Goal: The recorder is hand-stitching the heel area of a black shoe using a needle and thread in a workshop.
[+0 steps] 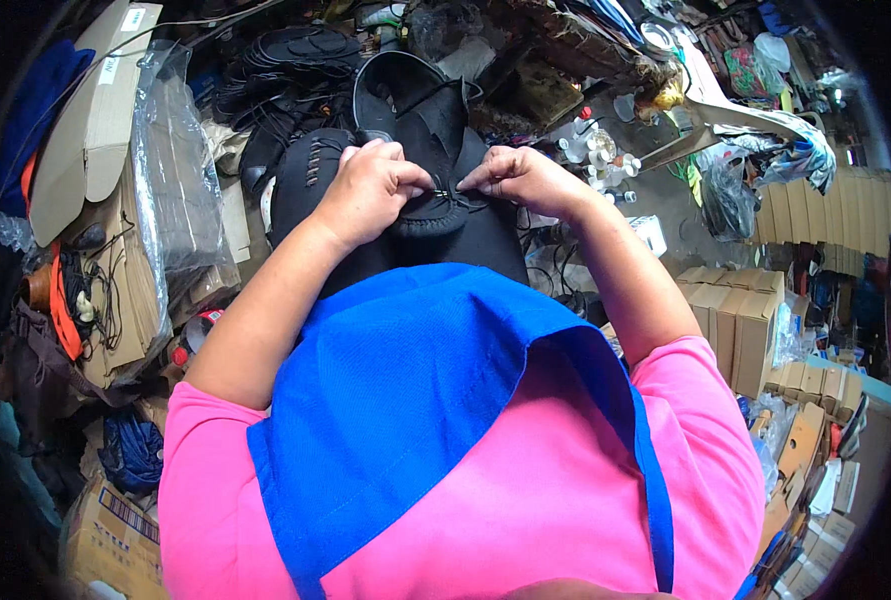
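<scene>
A black shoe [410, 90] lies across my dark-trousered lap, its opening facing away and its rounded, seam-stitched toe towards me. Over its front, my left hand [375, 185] is closed in a pinch from the left. From the other side, my right hand [525, 182] also pinches, thumb and forefinger together. Between the fingertips, small thin dark and shiny bits show at the shoe's front, too small to name. Beside my left wrist sits a black piece with a row of brownish stitches [313, 162], perhaps another shoe. A blue apron [395, 370] covers my waist.
Black cords and dark pieces [290, 75] are heaped beyond the shoe. Flattened cardboard [85, 130] and clear plastic [180, 160] stand at the left. To the right are white plastic bottles [595, 150], cardboard boxes [730, 320] and a metal arm-like bar [735, 110].
</scene>
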